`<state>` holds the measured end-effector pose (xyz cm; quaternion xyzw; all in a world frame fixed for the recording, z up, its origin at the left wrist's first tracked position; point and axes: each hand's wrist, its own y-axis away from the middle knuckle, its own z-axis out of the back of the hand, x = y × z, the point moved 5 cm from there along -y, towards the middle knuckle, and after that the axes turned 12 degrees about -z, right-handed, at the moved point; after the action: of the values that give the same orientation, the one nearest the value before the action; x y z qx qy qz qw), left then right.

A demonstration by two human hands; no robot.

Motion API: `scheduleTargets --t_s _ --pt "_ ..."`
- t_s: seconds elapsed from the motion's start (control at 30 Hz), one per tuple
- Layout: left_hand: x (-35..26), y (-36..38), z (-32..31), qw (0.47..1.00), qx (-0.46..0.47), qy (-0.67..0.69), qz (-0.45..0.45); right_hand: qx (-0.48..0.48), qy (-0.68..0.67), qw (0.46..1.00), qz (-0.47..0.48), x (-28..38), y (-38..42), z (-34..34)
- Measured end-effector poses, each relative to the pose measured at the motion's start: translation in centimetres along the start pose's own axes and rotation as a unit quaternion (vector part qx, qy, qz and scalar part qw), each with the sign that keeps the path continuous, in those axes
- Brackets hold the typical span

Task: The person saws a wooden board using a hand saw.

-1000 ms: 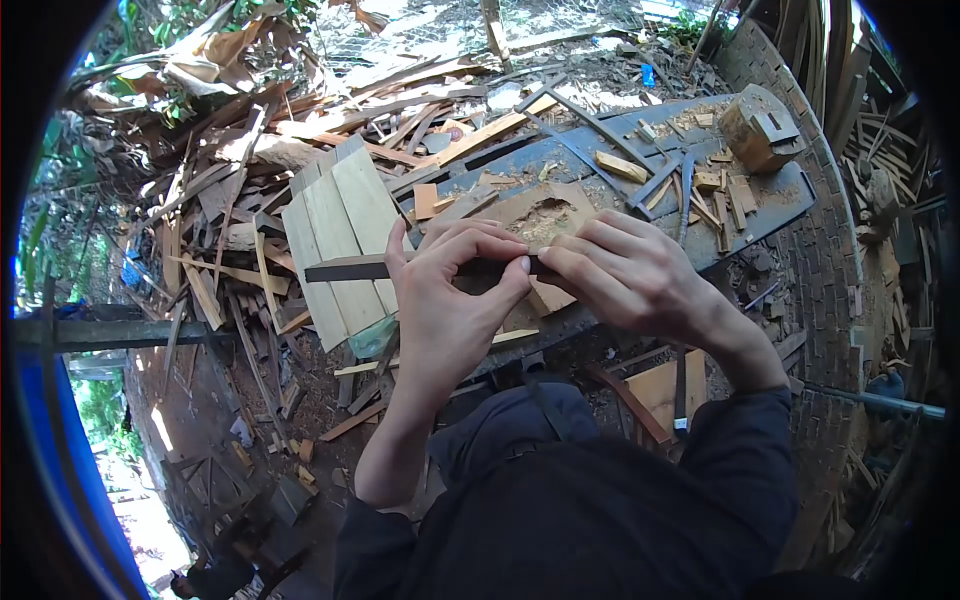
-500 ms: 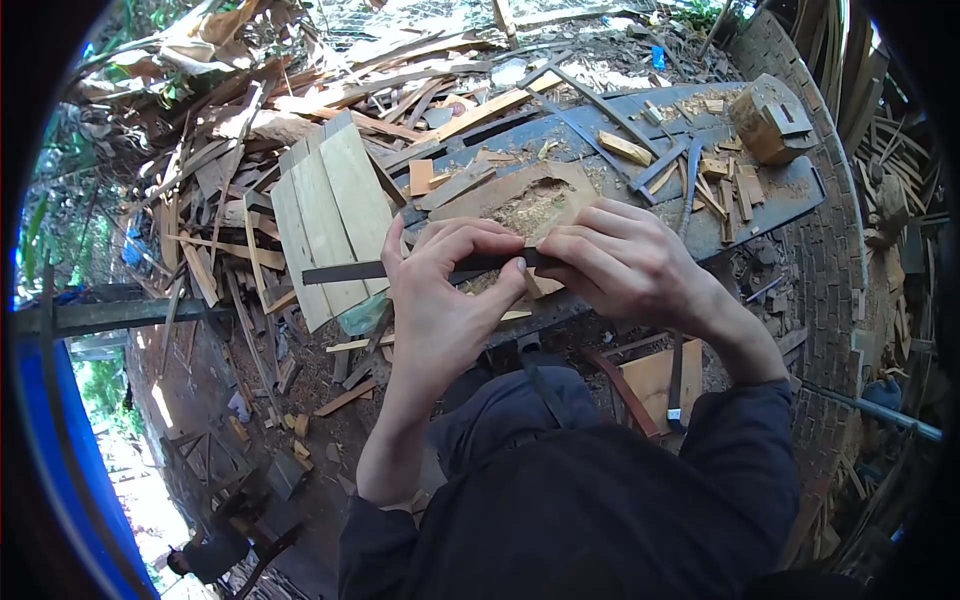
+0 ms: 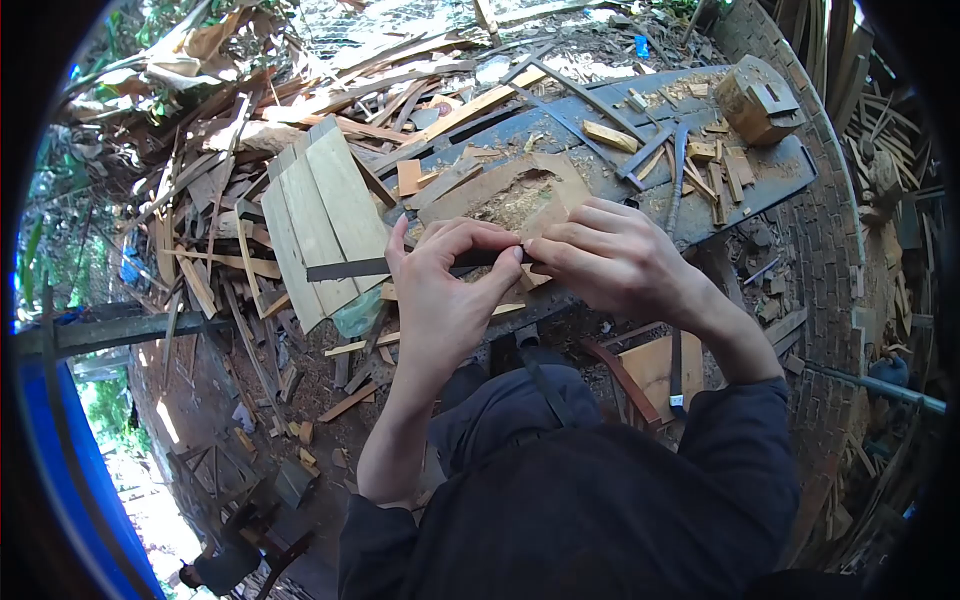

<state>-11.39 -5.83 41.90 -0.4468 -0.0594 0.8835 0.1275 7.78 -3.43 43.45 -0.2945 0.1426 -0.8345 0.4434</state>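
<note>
Both hands are pinched shut on a thin dark strip [image 3: 350, 267] held level over the near edge of the desk [image 3: 790, 180]; the left hand [image 3: 445, 290] curls round its middle, fingers on top, thumb underneath; the right hand [image 3: 610, 260] grips the right end, touching the left fingertips; the strip's free end pokes out left over some pale planks [image 3: 315, 215]; a sawdust-filled cardboard piece [image 3: 520, 190] sits just behind the hands; offcuts [image 3: 715, 175] litter the desk.

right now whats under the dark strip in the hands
Under the dark strip, left of the left hand, lie pale planks. Further right sits a brown piece with wood shavings on the bench. The right hand and the left cover what lies directly below the strip's middle.
</note>
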Motion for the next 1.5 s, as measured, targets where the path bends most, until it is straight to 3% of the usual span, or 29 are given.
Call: scheduleTargets --t_s 0.37,0.77,1.2,1.5 --pt "-1.3 4.2 -0.5 0.994 0.081 0.053 -0.044 -0.026 0.083 0.993 -0.075 7.5 4.9 -0.1" --pt "-1.2 19.7 -1.1 0.966 0.200 0.111 -0.123 -0.041 0.126 0.968 -0.212 24.6 15.2 -4.6" --pt "-5.2 34.1 -9.1 0.881 0.395 0.193 -0.174 -0.072 0.178 0.886 -0.423 40.4 29.4 -5.6" --pt "-10.3 38.3 -14.3 0.853 0.444 0.180 -0.208 -0.076 0.203 0.872 -0.438 43.5 37.0 -3.6"
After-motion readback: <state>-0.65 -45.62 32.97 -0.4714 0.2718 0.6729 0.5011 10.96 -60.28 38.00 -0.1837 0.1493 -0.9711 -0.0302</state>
